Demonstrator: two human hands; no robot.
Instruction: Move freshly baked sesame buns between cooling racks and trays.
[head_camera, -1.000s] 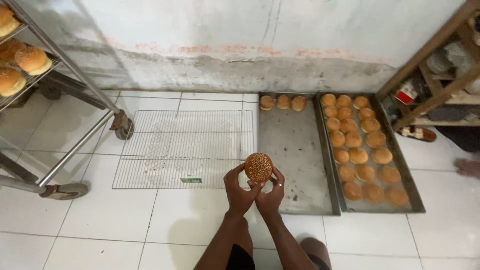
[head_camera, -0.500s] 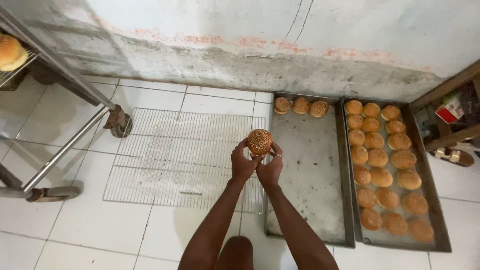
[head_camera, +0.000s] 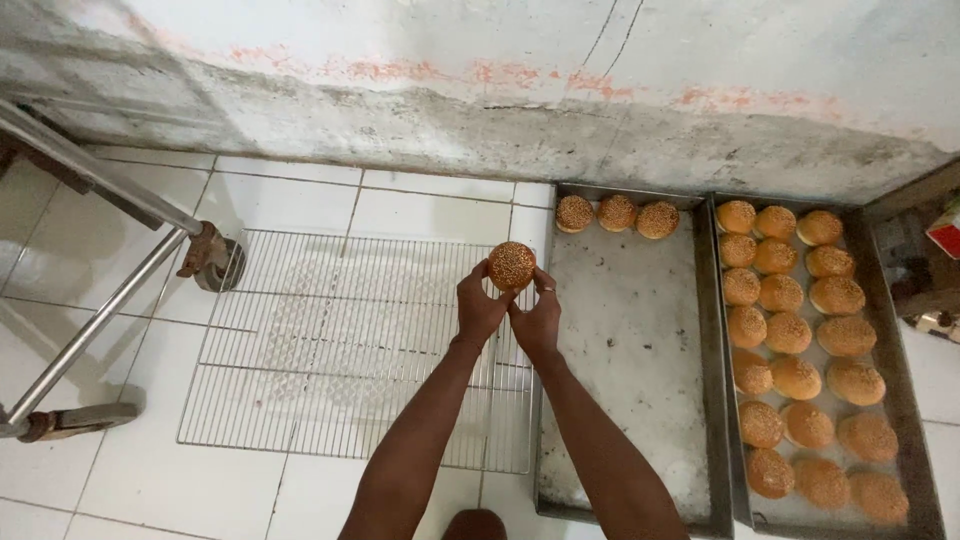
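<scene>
Both hands hold one round sesame bun (head_camera: 511, 265) up in front of me. My left hand (head_camera: 479, 308) grips its left side and my right hand (head_camera: 537, 320) its right side, fingers curled under it. The bun hovers over the right edge of a wire cooling rack (head_camera: 330, 340) lying on the tiled floor. Beside the rack sits a metal tray (head_camera: 630, 340) with three buns (head_camera: 616, 214) in a row at its far end.
A second metal tray (head_camera: 888, 400) at the right is filled with several sesame buns. A wheeled steel trolley frame (head_camera: 100, 300) with a caster (head_camera: 214, 255) stands at the left. A rough concrete wall (head_camera: 480, 90) runs along the back.
My arms have stretched forward and the bun has moved away from me toward the wall. The view tilted so the trolley's bun shelves have left the picture.
</scene>
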